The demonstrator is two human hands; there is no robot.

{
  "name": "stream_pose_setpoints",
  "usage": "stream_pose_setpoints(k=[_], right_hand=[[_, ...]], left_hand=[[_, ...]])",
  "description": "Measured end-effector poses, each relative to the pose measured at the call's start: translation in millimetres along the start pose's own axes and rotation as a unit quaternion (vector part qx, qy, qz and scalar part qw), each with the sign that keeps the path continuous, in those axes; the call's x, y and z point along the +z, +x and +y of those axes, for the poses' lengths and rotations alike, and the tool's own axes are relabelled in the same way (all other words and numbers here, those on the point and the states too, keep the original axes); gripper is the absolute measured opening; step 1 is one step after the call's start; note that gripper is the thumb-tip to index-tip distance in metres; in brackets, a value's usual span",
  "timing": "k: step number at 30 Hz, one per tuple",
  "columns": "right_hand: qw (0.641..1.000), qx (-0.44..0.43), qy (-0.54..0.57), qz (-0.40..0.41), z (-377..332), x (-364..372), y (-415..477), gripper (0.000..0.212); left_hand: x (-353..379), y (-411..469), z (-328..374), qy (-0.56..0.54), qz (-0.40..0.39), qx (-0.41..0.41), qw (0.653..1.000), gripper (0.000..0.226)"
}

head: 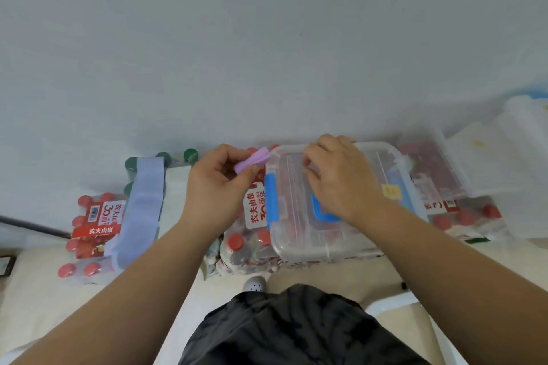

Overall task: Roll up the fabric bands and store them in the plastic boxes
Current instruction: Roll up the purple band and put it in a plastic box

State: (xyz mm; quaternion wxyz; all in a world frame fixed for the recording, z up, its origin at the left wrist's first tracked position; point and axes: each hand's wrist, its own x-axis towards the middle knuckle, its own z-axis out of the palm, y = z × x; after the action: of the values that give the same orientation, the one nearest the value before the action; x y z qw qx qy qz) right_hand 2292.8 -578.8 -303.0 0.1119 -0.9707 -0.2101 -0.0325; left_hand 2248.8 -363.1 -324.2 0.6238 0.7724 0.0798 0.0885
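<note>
Beside the clear plastic box (296, 241), left hand (216, 187) pinches a rolled (lilac) band (251, 160).

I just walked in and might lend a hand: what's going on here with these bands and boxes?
A person is packing away fabric bands. Their left hand pinches a rolled purple band beside a clear plastic box. The right hand rests with bent fingers on the box's lid; whether it grips the lid is unclear. The box sits on packs of bottled water. A pale blue band lies unrolled across the packs on the left.
</note>
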Motion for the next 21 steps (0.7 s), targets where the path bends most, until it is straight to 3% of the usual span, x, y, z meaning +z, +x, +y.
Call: stream_pose_setpoints(k=[2,7,13,21], right_hand=[[0.999,0.032,0.016,-0.019,-6.2,-0.9,-13.3,0.019],[0.983,0.116,0.061,-0.125,-28.5,-4.8,-27.6,0.069],[0.977,0.180,0.076,-0.089,-40.3,4.9,-19.1,0.053],[0.979,0.190,0.077,-0.026,-42.4,18.2,-26.8,0.053]], left_hand=[[6.6,3.7,1.1,-0.029,-0.028,-0.012,0.999,0.015],[19.3,17.6,3.1,-0.086,-0.056,-0.037,0.994,0.009],[18.2,18.9,5.1,-0.083,-0.060,-0.050,0.994,0.010],[19.0,9.0,5.9,-0.073,-0.071,-0.051,0.994,0.010]])
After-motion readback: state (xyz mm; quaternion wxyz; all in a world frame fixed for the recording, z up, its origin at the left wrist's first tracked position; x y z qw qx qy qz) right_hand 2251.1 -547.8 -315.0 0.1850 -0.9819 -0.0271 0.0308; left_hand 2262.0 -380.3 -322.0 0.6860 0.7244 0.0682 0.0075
